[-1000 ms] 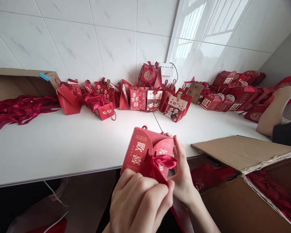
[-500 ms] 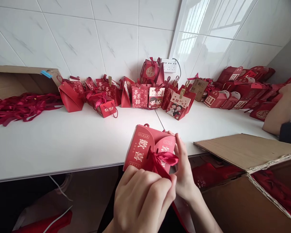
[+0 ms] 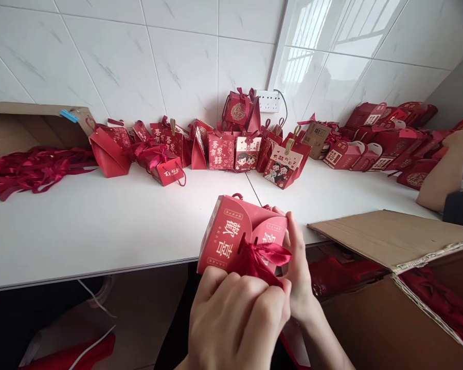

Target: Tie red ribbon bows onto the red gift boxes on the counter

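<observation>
A red paper gift box (image 3: 224,231) with white characters is held tilted above the table's front edge. A dark red satin ribbon (image 3: 268,252) passes through slots in its top and is tied there, its loop pointing right. My left hand (image 3: 237,313) is closed in front of the box, knuckles towards me, with the ribbon's lower part running into its fingers; the fingertips are hidden. Wrapped round the box's right side is my right hand (image 3: 299,272), thumb side up. Its other fingers are mostly out of sight behind the box.
Several finished-looking red gift boxes (image 3: 221,151) stand along the tiled wall. At left, a heap of red ribbons (image 3: 38,167) spills from a cardboard box (image 3: 34,110). An open carton (image 3: 393,239) is at lower right. Another person's arm (image 3: 445,167) reaches in at right, beside piled red boxes (image 3: 393,144).
The gift box and both my hands have shifted slightly to the right. My grip on the box and ribbon looks the same.
</observation>
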Demonstrator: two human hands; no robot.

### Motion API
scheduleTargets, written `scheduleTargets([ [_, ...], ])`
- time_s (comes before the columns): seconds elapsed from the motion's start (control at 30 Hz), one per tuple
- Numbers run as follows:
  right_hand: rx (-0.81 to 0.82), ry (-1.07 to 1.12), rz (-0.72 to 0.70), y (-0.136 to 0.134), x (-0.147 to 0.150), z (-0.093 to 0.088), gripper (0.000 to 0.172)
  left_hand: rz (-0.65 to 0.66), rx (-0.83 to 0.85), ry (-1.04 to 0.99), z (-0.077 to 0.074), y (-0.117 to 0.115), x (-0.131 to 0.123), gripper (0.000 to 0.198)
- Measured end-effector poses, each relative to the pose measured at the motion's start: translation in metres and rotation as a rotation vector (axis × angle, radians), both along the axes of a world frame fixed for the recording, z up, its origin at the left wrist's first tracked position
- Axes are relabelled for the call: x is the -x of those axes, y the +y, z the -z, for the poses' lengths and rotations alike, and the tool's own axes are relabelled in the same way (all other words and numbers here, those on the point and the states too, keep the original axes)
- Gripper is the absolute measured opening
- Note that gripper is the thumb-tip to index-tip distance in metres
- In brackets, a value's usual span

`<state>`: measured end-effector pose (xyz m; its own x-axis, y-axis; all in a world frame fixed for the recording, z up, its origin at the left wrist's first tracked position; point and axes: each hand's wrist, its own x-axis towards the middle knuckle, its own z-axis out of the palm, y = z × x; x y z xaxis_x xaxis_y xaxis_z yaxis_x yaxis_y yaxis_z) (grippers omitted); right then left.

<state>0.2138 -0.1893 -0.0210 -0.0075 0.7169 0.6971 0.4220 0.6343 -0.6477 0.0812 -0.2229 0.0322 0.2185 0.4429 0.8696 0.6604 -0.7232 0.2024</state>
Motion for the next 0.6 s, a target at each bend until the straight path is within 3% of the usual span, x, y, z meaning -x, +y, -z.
scheduleTargets([
  [0.33, -0.078, 0.021, -0.057, 0.0017, -0.002, 0.0051, 0.093, 0.001, -0.042, -0.024, -0.0035, -0.0058, -0.0039, 0.019],
  [0.6, -0.05, -0.015, -0.049, 0.0006, -0.0031, 0.0032, 0.096, 0.007, -0.039, -0.009, -0.0087, -0.0064, -0.0006, 0.019],
])
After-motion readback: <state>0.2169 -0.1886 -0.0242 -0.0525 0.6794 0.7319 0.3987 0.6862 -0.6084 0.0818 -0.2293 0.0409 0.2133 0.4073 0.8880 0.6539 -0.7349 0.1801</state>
